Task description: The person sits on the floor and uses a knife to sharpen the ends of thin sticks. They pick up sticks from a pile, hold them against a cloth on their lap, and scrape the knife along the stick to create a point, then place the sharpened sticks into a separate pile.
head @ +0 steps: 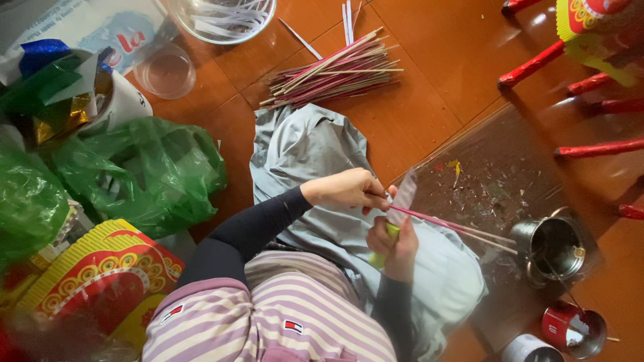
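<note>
Pink sticks (456, 228): thin, light, snappable; best held near ends.
Left hand (345, 189): pinched them.
Right hand (396, 245): clasped green piece (391, 232).

Bare floor (429, 40) right of stick bundle (335, 70), green bags (144, 171) perhaps crowding left

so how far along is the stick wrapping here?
Done: red-wrapped sticks lie at upper right. In hand: the left hand and right hand work a pink stick with a pale paper strip. Left: a bundle of bare sticks and a bowl of strips.
</note>
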